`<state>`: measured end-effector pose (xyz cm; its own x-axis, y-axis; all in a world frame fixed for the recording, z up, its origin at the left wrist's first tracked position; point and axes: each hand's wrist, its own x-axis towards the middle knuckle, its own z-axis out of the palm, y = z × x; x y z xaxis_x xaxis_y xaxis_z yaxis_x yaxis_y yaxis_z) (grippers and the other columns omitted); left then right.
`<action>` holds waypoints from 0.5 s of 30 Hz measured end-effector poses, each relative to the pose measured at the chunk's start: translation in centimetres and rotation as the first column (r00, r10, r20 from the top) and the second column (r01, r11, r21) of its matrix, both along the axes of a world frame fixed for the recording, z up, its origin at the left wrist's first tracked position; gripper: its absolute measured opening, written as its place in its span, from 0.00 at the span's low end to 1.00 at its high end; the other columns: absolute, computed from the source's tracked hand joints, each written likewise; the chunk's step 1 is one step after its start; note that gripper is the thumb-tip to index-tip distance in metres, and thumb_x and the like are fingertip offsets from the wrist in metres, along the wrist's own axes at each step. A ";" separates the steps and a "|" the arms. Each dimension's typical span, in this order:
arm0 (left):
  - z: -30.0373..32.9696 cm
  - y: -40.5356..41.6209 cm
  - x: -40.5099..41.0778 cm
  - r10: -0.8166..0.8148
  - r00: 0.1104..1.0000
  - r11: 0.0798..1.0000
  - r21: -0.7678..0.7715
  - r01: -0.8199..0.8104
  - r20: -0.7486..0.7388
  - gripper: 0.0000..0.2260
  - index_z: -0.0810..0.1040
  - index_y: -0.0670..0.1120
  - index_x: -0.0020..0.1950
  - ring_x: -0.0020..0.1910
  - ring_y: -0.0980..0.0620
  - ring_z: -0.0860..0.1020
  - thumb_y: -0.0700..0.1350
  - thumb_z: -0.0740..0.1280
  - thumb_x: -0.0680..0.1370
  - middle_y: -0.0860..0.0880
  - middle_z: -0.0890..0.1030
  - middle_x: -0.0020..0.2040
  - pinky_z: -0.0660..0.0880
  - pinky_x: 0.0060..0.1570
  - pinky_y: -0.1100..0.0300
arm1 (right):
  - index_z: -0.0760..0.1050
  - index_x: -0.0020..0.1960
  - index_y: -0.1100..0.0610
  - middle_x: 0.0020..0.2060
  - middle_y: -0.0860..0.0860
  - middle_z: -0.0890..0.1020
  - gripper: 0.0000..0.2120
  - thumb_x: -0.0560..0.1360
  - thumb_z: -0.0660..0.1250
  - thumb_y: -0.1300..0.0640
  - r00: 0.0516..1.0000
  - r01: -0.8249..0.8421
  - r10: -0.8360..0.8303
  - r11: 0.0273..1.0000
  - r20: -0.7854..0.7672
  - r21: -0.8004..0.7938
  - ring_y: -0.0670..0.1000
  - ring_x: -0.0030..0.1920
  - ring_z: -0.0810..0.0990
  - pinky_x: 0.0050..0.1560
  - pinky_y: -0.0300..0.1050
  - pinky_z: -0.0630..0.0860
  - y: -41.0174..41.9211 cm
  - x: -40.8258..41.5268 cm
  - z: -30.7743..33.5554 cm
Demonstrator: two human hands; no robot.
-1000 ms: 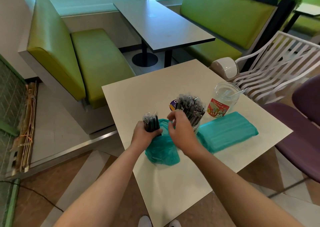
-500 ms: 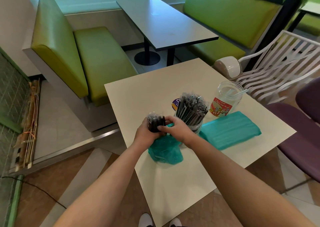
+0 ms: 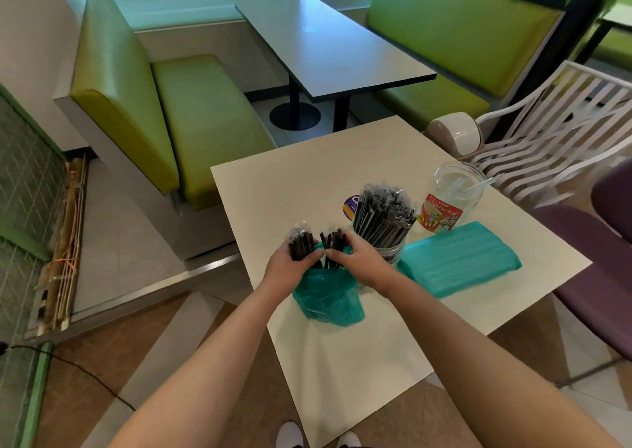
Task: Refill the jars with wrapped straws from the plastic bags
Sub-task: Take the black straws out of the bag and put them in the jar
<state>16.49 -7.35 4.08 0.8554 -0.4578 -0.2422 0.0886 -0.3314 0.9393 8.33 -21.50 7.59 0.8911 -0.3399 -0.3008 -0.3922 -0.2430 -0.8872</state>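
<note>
My left hand (image 3: 292, 266) grips a bundle of black wrapped straws (image 3: 301, 244) standing out of an opened teal plastic bag (image 3: 326, 299) on the cream table (image 3: 294, 188). My right hand (image 3: 359, 259) pinches a smaller bunch of straws (image 3: 333, 242) split off from that bundle, just to its right. Right behind my right hand stands a clear jar (image 3: 393, 254) packed with black wrapped straws (image 3: 384, 217). A second clear jar (image 3: 451, 201) with a red label stands farther right, holding only a few pale straws. A full teal bag (image 3: 458, 263) lies flat beside the packed jar.
A purple and orange lid (image 3: 350, 205) lies behind the packed jar. A white slatted chair (image 3: 547, 133) and a purple seat (image 3: 602, 242) stand right of the table. A green booth (image 3: 164, 112) and a grey table (image 3: 335, 47) lie beyond. A small white bin (image 3: 458, 136) sits by the table's far corner.
My right hand came off the packed jar and went left to the bundle. It has pulled a smaller bunch of straws apart from the bundle in my left hand.
</note>
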 end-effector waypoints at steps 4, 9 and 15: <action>0.0 -0.5 -0.2 -0.004 1.000 1.000 -0.007 0.004 -0.006 0.15 0.80 0.47 0.60 0.51 0.54 0.80 0.47 0.74 0.74 0.53 0.82 0.49 0.74 0.47 0.64 | 0.76 0.61 0.53 0.55 0.50 0.81 0.16 0.75 0.71 0.51 0.999 -0.006 0.006 1.000 0.032 -0.003 0.48 0.57 0.77 0.58 0.44 0.74 0.2 -0.6 0.3; 0.0 -0.9 -0.1 -0.001 1.000 1.000 0.019 0.001 0.006 0.16 0.79 0.49 0.60 0.51 0.52 0.80 0.49 0.74 0.74 0.50 0.83 0.52 0.73 0.45 0.62 | 0.73 0.56 0.53 0.50 0.49 0.79 0.07 0.80 0.64 0.53 0.994 0.093 -0.088 0.992 0.072 -0.082 0.48 0.52 0.76 0.54 0.43 0.72 0.4 -0.9 0.9; 0.7 -1.6 -0.3 -0.005 0.999 0.999 0.042 0.004 0.041 0.14 0.77 0.50 0.61 0.49 0.54 0.77 0.48 0.72 0.76 0.58 0.79 0.47 0.69 0.48 0.62 | 0.70 0.59 0.55 0.45 0.47 0.83 0.10 0.82 0.59 0.51 0.972 0.161 -0.126 0.972 0.200 -0.170 0.48 0.50 0.80 0.52 0.47 0.74 -1.1 -0.1 5.3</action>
